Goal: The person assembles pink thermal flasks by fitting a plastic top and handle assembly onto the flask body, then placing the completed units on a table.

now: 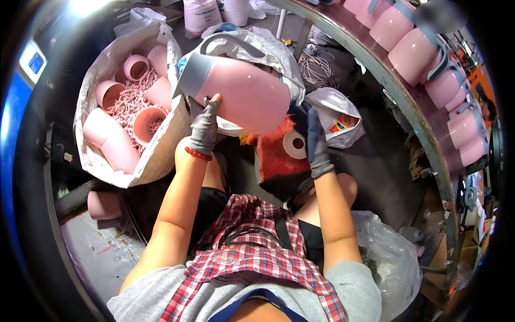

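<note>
The curved bench [449,156] at upper right bears pink jugs [410,58] that look finished, while the white sack [160,158] at left holds bare pink shells [119,153], seemingly left to do. Tilted at upper centre, the pink pitcher [249,94] already has its grey collar [195,74] and handle [233,39]; the left hand [204,124] clasps it near the collar, but whether the right hand [317,137] grips its far end I cannot tell.

The jug [249,94] is smooth, glossy plastic; its collar [194,76] is matt plastic. The gloves [204,129] are matt cloth. The left sack [155,163] is creased woven plastic. The apron [252,263] is cloth; the near-right bag [397,263] is glossy film.
</note>
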Tool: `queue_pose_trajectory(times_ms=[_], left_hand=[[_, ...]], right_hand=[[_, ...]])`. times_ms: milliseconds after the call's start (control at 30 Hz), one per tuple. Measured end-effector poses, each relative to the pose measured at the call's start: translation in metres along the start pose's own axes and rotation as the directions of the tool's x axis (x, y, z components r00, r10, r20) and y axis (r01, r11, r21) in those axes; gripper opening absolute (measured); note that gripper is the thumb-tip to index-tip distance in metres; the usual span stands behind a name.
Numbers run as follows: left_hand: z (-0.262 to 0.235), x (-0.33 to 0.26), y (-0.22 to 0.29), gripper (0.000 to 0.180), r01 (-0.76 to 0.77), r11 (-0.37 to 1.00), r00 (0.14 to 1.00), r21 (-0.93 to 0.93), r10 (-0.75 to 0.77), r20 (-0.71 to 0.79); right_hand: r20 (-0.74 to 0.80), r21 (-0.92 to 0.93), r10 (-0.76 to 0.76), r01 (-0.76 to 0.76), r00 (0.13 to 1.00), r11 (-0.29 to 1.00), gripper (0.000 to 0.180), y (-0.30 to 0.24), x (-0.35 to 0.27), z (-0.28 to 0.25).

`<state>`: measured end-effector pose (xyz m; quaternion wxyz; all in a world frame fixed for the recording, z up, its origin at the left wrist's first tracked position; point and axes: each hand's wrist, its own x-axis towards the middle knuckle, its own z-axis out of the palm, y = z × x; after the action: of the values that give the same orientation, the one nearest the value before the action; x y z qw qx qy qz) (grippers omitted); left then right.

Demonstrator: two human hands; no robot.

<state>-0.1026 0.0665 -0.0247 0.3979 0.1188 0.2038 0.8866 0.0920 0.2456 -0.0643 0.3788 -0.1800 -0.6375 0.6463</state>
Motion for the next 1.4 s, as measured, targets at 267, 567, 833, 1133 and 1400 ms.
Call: queue_pose_trajectory(times_ms=[267, 567, 833, 1133, 1400], left_hand=[[-0.008, 0.122, -0.057, 0.055, 0.078, 0.798, 0.986, 0.597, -0.151, 0.072], [-0.089, 0.303, -0.116, 0.097, 0.272, -0.359, 0.962, 0.893, 0.131, -0.241], [-0.147, 0.345, -0.134, 0.068, 0.289, -0.233, 0.952, 0.929, 0.174, -0.252], [-0.059, 0.199, -0.043, 0.032, -0.015, 0.8, 0.892, 0.6, -0.261, 0.369], [0.014, 0.029, -0.004, 0.047, -0.111, 0.855, 0.968, 0.507, -0.023, 0.251]], right_hand=[[-0.37, 0.538, 0.099, 0.126, 0.924, 0.834, 0.048, -0.036, 0.034, -0.048], [-0.612, 0.338, 0.131, 0.108, 0.78, 0.935, 0.056, -0.038, 0.046, -0.088], [-0.587, -0.038, -0.122, 0.123, 0.8, 0.992, 0.039, -0.042, 0.039, -0.07], [-0.49, -0.159, -0.097, 0.021, 0.866, 0.987, 0.042, -0.058, 0.022, -0.07], [-0.298, -0.102, -0.201, 0.179, 0.933, 0.979, 0.025, -0.079, -0.032, -0.026]])
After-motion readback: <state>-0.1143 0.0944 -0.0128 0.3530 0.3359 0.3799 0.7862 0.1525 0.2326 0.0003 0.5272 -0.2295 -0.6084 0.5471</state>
